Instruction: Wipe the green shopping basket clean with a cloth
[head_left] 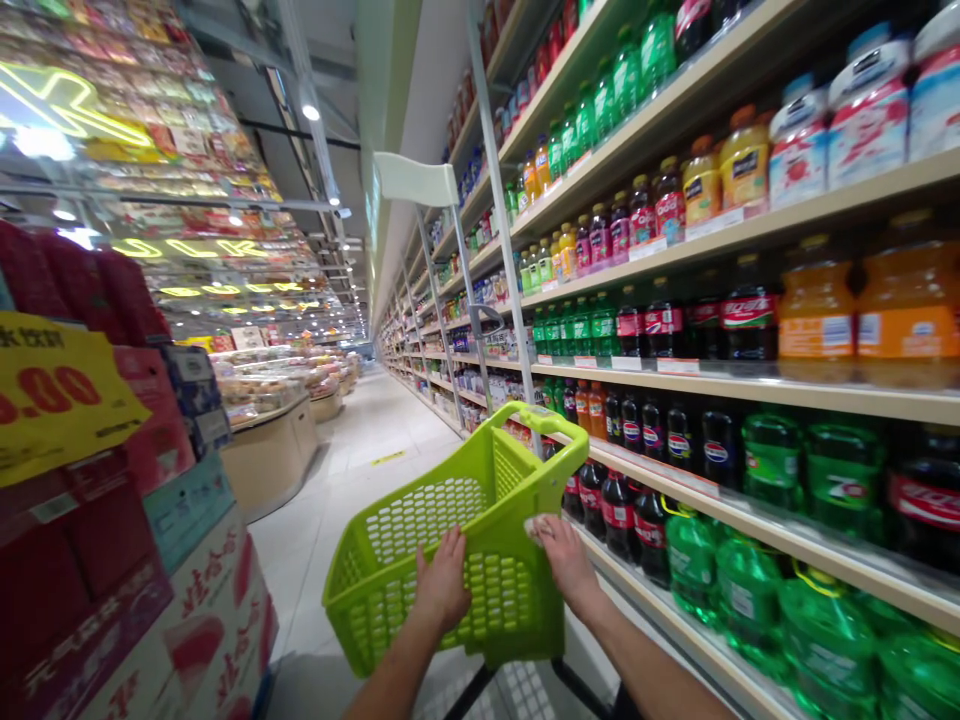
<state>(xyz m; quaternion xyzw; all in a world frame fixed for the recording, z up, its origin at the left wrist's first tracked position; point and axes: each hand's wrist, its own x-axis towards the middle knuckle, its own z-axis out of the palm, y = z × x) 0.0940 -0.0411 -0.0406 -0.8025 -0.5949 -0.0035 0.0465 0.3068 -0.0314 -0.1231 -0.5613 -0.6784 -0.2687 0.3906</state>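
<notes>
A lime-green plastic shopping basket (420, 540) with perforated walls is tilted in front of me in a supermarket aisle, and it looks empty. My left hand (444, 582) grips its near rim with the fingers curled over the edge. My right hand (564, 562) holds the rim at the right corner, and something small and pale shows at its fingertips. A dark frame, probably a trolley, shows below the basket (480, 690).
Drink shelves (750, 390) with cola, green and orange bottles run along the right. Stacked red and white cartons (150, 600) with a yellow price sign (52, 400) stand on the left. Display counters (270, 440) sit farther back left. The pale floor aisle (375, 430) stretches ahead.
</notes>
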